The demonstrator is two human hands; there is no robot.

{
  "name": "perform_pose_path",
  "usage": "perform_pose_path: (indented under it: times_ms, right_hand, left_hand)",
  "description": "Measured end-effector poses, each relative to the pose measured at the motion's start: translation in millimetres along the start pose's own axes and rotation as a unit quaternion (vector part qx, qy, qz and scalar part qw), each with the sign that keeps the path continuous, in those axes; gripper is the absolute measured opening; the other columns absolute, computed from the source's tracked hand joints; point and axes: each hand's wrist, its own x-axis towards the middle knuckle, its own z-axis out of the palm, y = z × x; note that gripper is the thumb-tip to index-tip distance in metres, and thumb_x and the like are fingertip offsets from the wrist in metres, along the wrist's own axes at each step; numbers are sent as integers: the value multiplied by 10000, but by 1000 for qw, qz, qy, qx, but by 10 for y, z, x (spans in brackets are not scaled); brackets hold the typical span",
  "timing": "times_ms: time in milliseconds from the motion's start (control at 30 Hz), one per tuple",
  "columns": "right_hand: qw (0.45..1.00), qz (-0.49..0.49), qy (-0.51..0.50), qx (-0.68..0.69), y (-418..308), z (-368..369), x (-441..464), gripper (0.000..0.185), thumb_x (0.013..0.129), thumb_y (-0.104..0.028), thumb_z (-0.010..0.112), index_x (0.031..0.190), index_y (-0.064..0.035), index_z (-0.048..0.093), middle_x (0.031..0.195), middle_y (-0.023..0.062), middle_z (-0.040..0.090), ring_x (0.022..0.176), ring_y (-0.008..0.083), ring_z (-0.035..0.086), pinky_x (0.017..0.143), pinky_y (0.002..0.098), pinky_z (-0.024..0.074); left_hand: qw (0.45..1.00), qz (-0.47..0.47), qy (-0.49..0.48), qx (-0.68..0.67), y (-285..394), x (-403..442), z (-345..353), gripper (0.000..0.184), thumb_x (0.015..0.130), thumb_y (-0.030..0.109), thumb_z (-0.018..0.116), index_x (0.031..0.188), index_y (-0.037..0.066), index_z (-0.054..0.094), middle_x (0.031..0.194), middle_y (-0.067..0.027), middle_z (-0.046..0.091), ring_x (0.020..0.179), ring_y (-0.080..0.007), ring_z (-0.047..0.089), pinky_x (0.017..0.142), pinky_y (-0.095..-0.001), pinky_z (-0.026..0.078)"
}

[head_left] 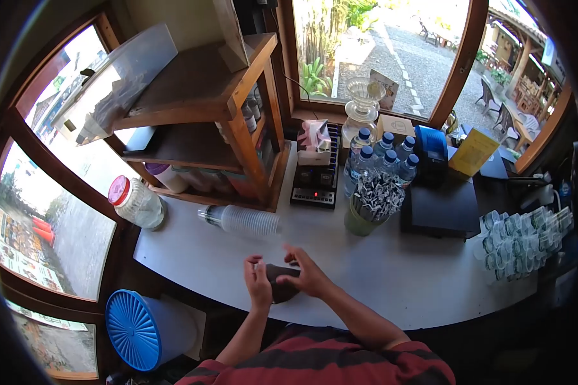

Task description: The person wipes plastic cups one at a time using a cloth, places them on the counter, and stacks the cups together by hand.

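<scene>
Between my two hands, at the front edge of the white counter [372, 282], is a small dark brown object [282, 292] whose kind I cannot make out. My left hand [258, 283] lies against its left side, the fingers bent. From the right, my right hand [309, 274] grips it, the thumb across its front and the fingers curved over the far side. Just beyond my hands a stack of clear plastic cups [244, 221] lies on its side.
A red-lidded jar [138, 204] stands at the left beside a wooden shelf [228, 115]. Farther back are a black device [315, 192], several water bottles [382, 154], a green cup of wrapped straws [363, 221], a black box [442, 205] and stacked small cups [517, 244]. A blue-lidded bin [135, 330] stands below left.
</scene>
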Motion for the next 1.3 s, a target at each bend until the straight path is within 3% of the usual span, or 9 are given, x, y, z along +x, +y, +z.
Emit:
perform_pose_path:
  times_ms: [67, 133, 267, 567, 767, 833, 900, 1167, 1300]
  right_hand:
    - [998, 42, -50, 21, 2, -69, -406, 482, 902, -162, 705, 1319, -38, 497, 1120, 129, 635, 1030, 231, 622, 958, 329, 465]
    - [987, 140, 2, 82, 148, -237, -679, 299, 936, -117, 647, 1213, -31, 575, 1073, 124, 657, 1003, 218, 634, 943, 324, 472]
    - [950, 226, 212, 46, 280, -772, -1089, 188, 990, -138, 566, 1123, -13, 609, 988, 116, 657, 922, 197, 621, 875, 313, 478]
    - [903, 271, 334, -2, 114, -1519, -1648, 233, 1001, -180, 541, 1127, 2, 615, 989, 73, 651, 946, 165, 589, 898, 282, 447]
    - [918, 256, 296, 59, 268, -1619, -1838, 226, 989, -164, 560, 1124, 8, 616, 999, 65, 650, 952, 147, 584, 899, 275, 448]
    - [919, 251, 294, 81, 283, -1693, -1899, 223, 989, -165, 564, 1126, 4, 614, 1001, 65, 651, 953, 147, 584, 894, 275, 453]
    - [925, 260, 268, 72, 285, -1786, -1961, 219, 997, -142, 545, 1145, 5, 612, 1032, 52, 648, 982, 127, 576, 906, 270, 453]
    - [927, 243, 272, 89, 330, -2029, -2240, 242, 1003, -184, 564, 1171, -14, 604, 1031, 76, 654, 970, 154, 586, 904, 279, 455]
    - [917, 168, 335, 140, 354, -2152, -2435, 219, 1019, -178, 539, 1162, -21, 590, 1007, 38, 618, 932, 125, 556, 868, 248, 440]
  left_hand:
    - [979, -95, -180, 5, 330, -189, 157, 194, 966, 97, 547, 1144, 19, 559, 997, -39, 563, 953, -172, 548, 879, -306, 450]
    - [884, 229, -276, 299, 376, -64, 193, 284, 881, 112, 661, 1145, 45, 581, 1103, -96, 577, 1050, -274, 553, 947, -385, 434]
    - [738, 335, -207, 549, 555, 635, 278, 440, 775, 126, 723, 1200, 94, 611, 1357, -132, 488, 1379, -307, 362, 1166, -493, 223]
    - [497, 395, -312, 707, 466, 1089, 615, 445, 706, 228, 720, 1104, 36, 668, 1330, -172, 531, 1442, -281, 314, 1204, -550, 74]
    - [497, 374, -359, 695, 512, 1049, 838, 465, 667, 273, 750, 1038, 1, 687, 1227, -161, 566, 1283, -305, 453, 1145, -471, 277]
    - [527, 261, -402, 702, 611, 1060, 870, 549, 658, 252, 757, 1143, 17, 657, 1207, -152, 562, 1168, -314, 497, 1022, -450, 395]
    - [537, 333, -369, 681, 703, 1031, 849, 643, 652, 233, 763, 1253, 72, 599, 1210, -146, 553, 1129, -318, 503, 947, -462, 426]
    - [472, 437, -422, 639, 788, 973, 996, 745, 650, 255, 799, 1333, 129, 527, 1298, -135, 517, 1279, -333, 443, 1060, -487, 368]
    - [524, 438, -509, 523, 683, 603, 1292, 849, 653, 278, 825, 1403, 129, 455, 1310, -147, 514, 1259, -350, 466, 1060, -468, 396]
